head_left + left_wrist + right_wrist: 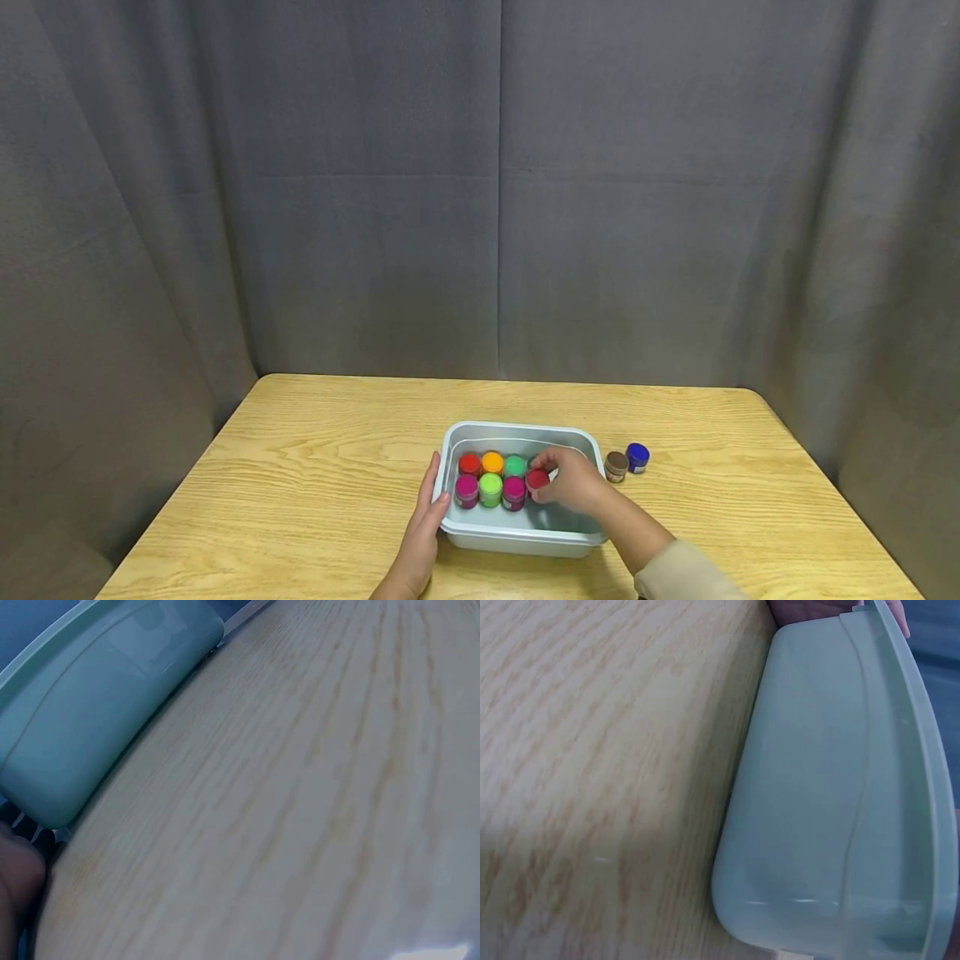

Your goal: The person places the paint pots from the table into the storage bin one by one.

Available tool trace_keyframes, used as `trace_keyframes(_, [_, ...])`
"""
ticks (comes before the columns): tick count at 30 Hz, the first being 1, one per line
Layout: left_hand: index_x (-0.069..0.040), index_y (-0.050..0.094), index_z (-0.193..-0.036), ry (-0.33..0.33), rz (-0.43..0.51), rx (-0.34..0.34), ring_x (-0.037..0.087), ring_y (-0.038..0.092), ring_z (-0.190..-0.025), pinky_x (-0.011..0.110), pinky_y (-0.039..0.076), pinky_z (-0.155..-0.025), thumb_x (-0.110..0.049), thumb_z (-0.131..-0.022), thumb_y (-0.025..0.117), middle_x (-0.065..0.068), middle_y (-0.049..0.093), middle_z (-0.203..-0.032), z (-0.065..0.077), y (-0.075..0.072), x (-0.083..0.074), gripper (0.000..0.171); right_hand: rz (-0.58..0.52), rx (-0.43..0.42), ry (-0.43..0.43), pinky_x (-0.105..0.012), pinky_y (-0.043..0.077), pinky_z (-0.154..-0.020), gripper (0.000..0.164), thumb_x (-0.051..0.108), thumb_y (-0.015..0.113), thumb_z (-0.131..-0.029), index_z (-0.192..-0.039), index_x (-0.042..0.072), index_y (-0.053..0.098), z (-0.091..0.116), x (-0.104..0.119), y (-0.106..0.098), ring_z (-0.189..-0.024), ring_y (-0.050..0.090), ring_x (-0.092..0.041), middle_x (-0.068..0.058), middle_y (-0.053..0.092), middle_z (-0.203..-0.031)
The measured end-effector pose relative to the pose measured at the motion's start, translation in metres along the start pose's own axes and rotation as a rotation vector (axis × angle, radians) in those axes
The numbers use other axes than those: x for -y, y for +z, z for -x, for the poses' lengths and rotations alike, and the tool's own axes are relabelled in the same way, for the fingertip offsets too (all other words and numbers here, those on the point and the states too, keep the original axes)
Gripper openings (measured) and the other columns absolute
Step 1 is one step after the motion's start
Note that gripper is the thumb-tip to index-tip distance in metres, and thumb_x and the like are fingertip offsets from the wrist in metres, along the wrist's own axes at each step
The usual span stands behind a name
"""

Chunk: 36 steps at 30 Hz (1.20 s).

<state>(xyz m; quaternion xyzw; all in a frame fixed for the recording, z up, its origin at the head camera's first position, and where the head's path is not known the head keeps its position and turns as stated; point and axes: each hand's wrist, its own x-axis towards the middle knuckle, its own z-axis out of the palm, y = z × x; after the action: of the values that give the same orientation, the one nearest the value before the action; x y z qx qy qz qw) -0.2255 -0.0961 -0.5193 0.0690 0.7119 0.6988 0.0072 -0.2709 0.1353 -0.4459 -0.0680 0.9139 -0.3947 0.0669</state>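
A pale blue-green plastic bin (517,540) stands near the table's front, with two rows of small jars in its left and middle part. My left hand (420,537) holds the bin's left end, thumb at the rim and fingers along the outer wall. Inside, my right hand (573,483) pinches a dark red jar (537,480) at the right of the near row. Beside it are a magenta jar (513,492), a lime green jar (491,488) and another magenta jar (467,490). The far row shows red (469,463), orange (492,462) and green (514,465) lids; my right fingers partly hide another jar.
Just right of the bin, a brown-lidded jar (617,467) and a blue-lidded jar (637,457) stand on the wooden table (322,475). Grey curtains (375,208) hang behind the table and on both sides. The bin's outer wall (802,780) fills much of the right wrist view.
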Motion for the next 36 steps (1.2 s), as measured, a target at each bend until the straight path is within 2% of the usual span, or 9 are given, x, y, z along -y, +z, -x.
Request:
trace_keyframes(7, [-0.022,0.011,-0.159,-0.007,-0.009,0.001,0.043,-0.001,-0.151,0.073,-0.001,-0.114,-0.031,-0.104,0.034,0.011,0.005,-0.167,0.000,0.000,-0.002,0.060,0.026,0.002,0.014,-0.037,0.051,-0.081,0.033,-0.001,0.082,-0.069,-0.097,0.003,0.066,-0.001,-0.002,0.002,-0.086,0.057,-0.017,-0.005,0.064,-0.091])
trace_keyframes(20, [-0.021,0.011,-0.159,-0.007,-0.004,-0.001,0.043,-0.001,-0.151,0.071,-0.002,-0.114,-0.030,-0.104,0.034,0.012,0.005,-0.166,-0.001,0.001,0.000,0.060,0.069,0.013,0.038,-0.035,0.047,-0.075,0.033,0.000,0.082,-0.070,-0.096,0.006,0.063,0.000,-0.003,0.005,-0.081,0.054,-0.018,-0.006,0.060,-0.088])
trace_keyframes(25, [-0.020,0.011,-0.159,-0.014,-0.005,-0.004,0.044,-0.001,-0.151,0.072,-0.002,-0.114,-0.029,-0.104,0.034,0.013,0.005,-0.166,0.000,0.001,-0.002,0.060,0.074,0.012,0.038,-0.033,0.046,-0.069,0.034,0.006,0.082,-0.072,-0.101,0.004,0.064,0.002,0.002,0.001,-0.080,0.053,-0.020,-0.009,0.059,-0.091])
trace_keyframes(36, [-0.018,0.010,-0.159,-0.008,-0.008,-0.005,0.044,-0.002,-0.151,0.072,-0.002,-0.114,-0.030,-0.104,0.034,0.013,0.004,-0.166,0.001,0.001,-0.003,0.061,0.024,-0.038,0.015,-0.033,0.052,-0.068,0.037,0.009,0.081,-0.075,-0.109,0.006,0.065,0.006,0.006,-0.018,-0.085,0.059,-0.020,-0.012,0.063,-0.102])
